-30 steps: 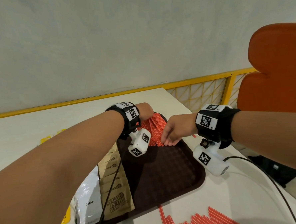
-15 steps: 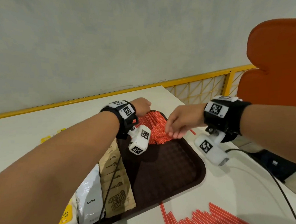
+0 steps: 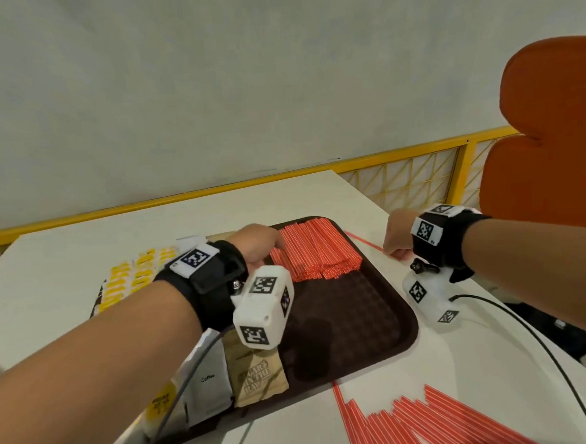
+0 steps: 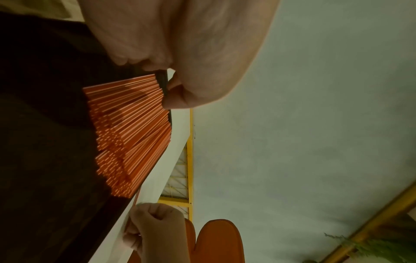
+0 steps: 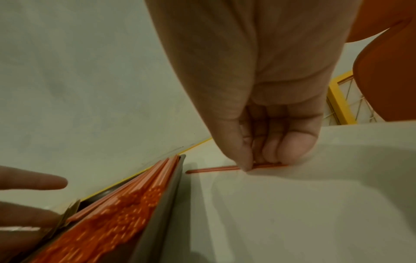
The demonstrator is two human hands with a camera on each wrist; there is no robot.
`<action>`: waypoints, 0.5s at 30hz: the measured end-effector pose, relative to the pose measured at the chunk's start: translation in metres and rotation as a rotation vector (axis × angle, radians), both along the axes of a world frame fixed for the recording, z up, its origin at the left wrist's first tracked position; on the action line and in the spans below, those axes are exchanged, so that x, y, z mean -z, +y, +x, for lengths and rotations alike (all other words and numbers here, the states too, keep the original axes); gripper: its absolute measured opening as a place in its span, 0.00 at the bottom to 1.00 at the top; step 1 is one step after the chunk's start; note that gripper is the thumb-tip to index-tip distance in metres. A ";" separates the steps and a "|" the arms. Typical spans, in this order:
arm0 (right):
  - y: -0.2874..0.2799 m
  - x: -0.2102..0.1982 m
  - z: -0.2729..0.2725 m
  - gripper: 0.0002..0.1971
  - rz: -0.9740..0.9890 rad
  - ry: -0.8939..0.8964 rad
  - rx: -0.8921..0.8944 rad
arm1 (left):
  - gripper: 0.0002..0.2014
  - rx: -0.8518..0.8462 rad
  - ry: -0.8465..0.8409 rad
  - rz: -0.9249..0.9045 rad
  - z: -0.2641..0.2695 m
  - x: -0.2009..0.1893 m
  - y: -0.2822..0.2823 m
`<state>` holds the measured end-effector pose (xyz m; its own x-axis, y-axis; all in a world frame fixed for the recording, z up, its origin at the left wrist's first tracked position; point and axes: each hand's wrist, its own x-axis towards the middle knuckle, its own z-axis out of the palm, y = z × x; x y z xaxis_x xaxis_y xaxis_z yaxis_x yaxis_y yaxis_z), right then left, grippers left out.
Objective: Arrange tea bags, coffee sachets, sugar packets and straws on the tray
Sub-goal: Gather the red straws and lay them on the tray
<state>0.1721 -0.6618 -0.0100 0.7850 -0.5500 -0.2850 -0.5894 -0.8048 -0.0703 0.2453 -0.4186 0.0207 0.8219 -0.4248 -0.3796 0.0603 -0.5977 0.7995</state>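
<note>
A dark brown tray (image 3: pixel 370 323) lies on the white table. A neat stack of red straws (image 3: pixel 315 251) fills its far right corner, also seen in the left wrist view (image 4: pixel 130 133). My left hand (image 3: pixel 269 245) rests at the stack's left side, and its fingers (image 5: pixel 33 182) look straight. To the right of the tray, my right hand (image 3: pixel 394 250) is down on the table. Its thumb and fingertips pinch a single stray straw (image 5: pixel 211 170) that lies there. Brown sugar packets (image 3: pixel 260 378), a white coffee sachet (image 3: pixel 208 381) and yellow tea bags (image 3: pixel 133 276) line the tray's left side.
Several loose red straws (image 3: pixel 434 426) lie on the table in front of the tray. An orange chair (image 3: pixel 547 137) stands at the right past the table edge. A yellow railing (image 3: pixel 401 157) runs behind. A black cable (image 3: pixel 532 337) trails from my right wrist.
My right hand left the straw stack, moved right off the tray to the table and pinched the stray straw. My left hand stayed by the stack.
</note>
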 end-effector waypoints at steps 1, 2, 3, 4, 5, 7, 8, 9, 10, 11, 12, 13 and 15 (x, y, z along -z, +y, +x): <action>-0.002 0.002 0.003 0.10 -0.008 0.016 -0.017 | 0.23 -0.006 0.010 -0.008 -0.003 0.002 -0.001; -0.003 0.001 0.003 0.09 -0.028 0.034 -0.031 | 0.22 -0.008 0.032 -0.012 -0.007 0.004 -0.003; -0.002 0.000 0.002 0.10 -0.052 0.036 -0.043 | 0.23 -0.017 0.044 -0.014 -0.010 0.007 -0.004; 0.003 -0.002 -0.002 0.12 -0.051 0.034 -0.037 | 0.24 -0.027 0.049 -0.017 -0.012 0.010 -0.007; 0.005 0.000 -0.005 0.13 -0.031 0.011 -0.034 | 0.23 -0.038 0.052 -0.032 -0.011 0.013 -0.010; 0.012 0.000 -0.009 0.15 -0.006 -0.007 -0.021 | 0.22 -0.040 0.058 -0.045 -0.012 0.014 -0.014; 0.016 -0.001 -0.011 0.16 -0.030 -0.008 -0.025 | 0.23 -0.040 0.072 -0.015 -0.012 0.014 -0.015; 0.018 0.000 -0.012 0.17 -0.067 -0.020 -0.042 | 0.24 -0.036 0.076 0.010 -0.009 0.015 -0.015; 0.019 -0.001 -0.013 0.17 -0.095 -0.031 -0.049 | 0.25 -0.026 0.088 0.017 -0.007 0.016 -0.015; 0.019 0.000 -0.015 0.17 -0.108 -0.032 -0.064 | 0.25 -0.019 0.106 0.008 -0.005 0.015 -0.015; 0.021 -0.001 -0.016 0.15 -0.103 -0.006 -0.068 | 0.25 -0.019 0.121 0.004 -0.005 0.013 -0.015; 0.022 -0.003 -0.019 0.12 -0.070 0.003 -0.071 | 0.24 -0.026 0.127 0.001 -0.004 0.013 -0.014; 0.024 -0.011 -0.023 0.04 -0.009 0.027 -0.075 | 0.24 -0.024 0.137 0.012 -0.005 0.012 -0.012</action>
<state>0.1491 -0.6379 0.0014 0.8161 -0.4926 -0.3023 -0.5290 -0.8473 -0.0475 0.2404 -0.4304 0.0089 0.7719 -0.4008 -0.4936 0.1823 -0.6043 0.7756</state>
